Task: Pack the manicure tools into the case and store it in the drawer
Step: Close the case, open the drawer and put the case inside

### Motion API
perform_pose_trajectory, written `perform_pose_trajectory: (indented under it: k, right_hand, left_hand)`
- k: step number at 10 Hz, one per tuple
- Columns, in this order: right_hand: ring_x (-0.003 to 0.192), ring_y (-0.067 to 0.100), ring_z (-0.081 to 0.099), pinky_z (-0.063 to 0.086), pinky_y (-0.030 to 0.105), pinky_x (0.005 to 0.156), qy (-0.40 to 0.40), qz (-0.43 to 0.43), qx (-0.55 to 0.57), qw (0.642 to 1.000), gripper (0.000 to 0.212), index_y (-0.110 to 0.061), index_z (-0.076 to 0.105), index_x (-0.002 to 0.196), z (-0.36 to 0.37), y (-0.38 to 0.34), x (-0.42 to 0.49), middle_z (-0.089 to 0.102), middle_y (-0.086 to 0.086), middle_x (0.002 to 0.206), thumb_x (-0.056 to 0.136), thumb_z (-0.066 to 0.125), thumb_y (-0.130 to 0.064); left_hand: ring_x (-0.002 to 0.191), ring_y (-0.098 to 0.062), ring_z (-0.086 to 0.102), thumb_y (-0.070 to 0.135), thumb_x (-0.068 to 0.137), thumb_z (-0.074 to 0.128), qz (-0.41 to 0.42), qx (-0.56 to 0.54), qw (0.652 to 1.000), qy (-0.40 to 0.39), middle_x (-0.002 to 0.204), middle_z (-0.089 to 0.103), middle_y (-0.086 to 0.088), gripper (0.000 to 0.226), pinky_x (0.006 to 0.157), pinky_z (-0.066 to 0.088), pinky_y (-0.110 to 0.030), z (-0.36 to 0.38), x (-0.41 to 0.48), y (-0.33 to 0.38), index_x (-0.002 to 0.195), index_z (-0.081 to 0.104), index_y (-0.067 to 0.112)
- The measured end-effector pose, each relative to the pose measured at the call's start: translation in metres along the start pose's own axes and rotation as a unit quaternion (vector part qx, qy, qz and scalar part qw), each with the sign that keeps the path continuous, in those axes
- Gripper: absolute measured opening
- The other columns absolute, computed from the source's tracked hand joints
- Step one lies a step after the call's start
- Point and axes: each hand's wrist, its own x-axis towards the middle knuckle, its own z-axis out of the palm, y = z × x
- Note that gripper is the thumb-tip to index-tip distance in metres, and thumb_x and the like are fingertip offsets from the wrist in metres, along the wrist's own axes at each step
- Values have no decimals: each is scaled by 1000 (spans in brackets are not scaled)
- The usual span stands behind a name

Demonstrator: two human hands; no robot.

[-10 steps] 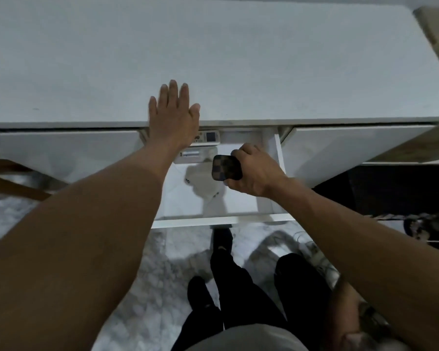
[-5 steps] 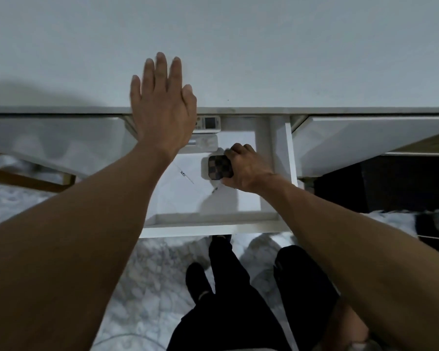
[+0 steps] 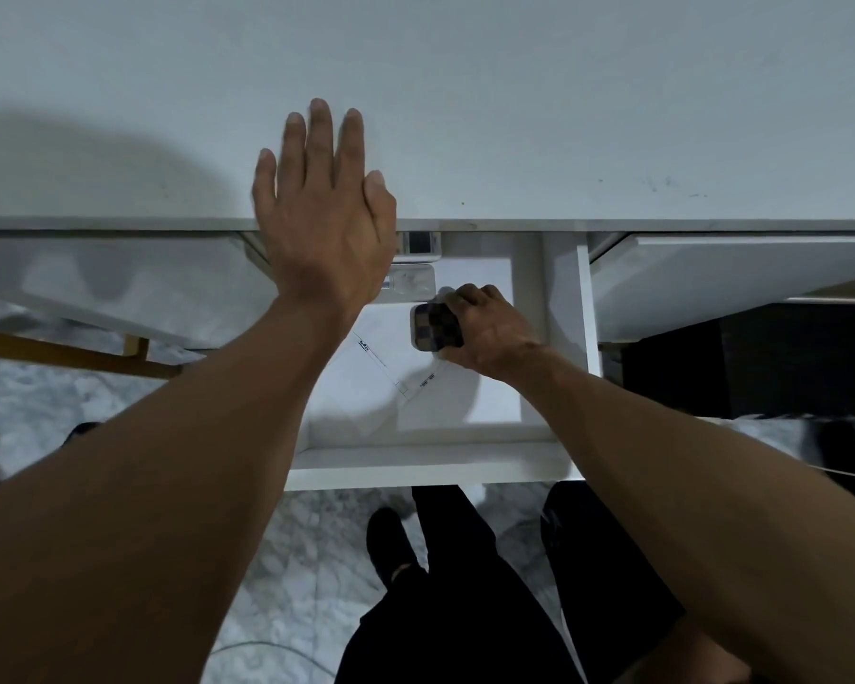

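The small checkered case (image 3: 434, 327) is dark brown with rounded corners and is closed. My right hand (image 3: 484, 328) grips it from the right, low inside the open white drawer (image 3: 430, 466), near the drawer's right wall. Whether the case touches the drawer floor cannot be told. My left hand (image 3: 324, 214) lies flat, fingers spread, on the front edge of the white tabletop (image 3: 514, 116) above the drawer's left side.
At the back of the drawer lie a white remote control (image 3: 419, 243) and a small clear packet (image 3: 410, 281); a sheet of paper (image 3: 396, 382) covers the floor of the drawer. My dark-trousered legs stand below on marble flooring. A closed white drawer front (image 3: 736, 278) is at the right.
My right hand has carried the case from above the drawer down and deeper into it. My left hand stayed flat on the table edge while my head moved closer.
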Motion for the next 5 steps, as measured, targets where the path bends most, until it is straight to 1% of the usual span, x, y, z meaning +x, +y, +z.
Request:
perform_pose_trajectory:
  k: [2, 3, 4, 5]
  right_hand:
    - [118, 31, 45, 45, 42, 98, -1, -1, -11, 1000, 75, -16, 39, 141, -1, -1, 1, 49, 9, 135, 78, 71, -41]
    - [119, 31, 45, 43, 42, 101, -3, 3, -17, 1000, 77, -16, 38, 142, -2, -3, 0, 49, 9, 136, 77, 71, -42]
    - [120, 30, 46, 42, 41, 100, 5, 13, -14, 1000, 74, -19, 37, 141, -4, -5, -4, 49, 8, 136, 80, 69, -43]
    - [123, 30, 44, 40, 40, 100, 17, 31, -4, 999, 64, -18, 39, 140, -11, -9, -8, 48, 8, 137, 86, 63, -42]
  left_hand:
    - [148, -24, 21, 39, 102, 12, -3, -1, 1000, 15, 160, 25, -6, 56, 118, 15, -43, 1, 0, -1, 153, 26, 21]
    - [148, -24, 19, 39, 101, 12, -2, -1, 1000, -1, 161, 23, -6, 57, 118, 14, -44, 2, 0, -1, 153, 24, 21]
    - [148, -24, 19, 39, 101, 13, -2, -2, 1000, -4, 161, 23, -6, 56, 118, 13, -44, 1, 0, -2, 153, 25, 21]
    - [149, -24, 17, 38, 101, 14, 2, -8, 1000, -23, 161, 21, -7, 56, 119, 11, -44, -2, 0, -2, 154, 23, 20]
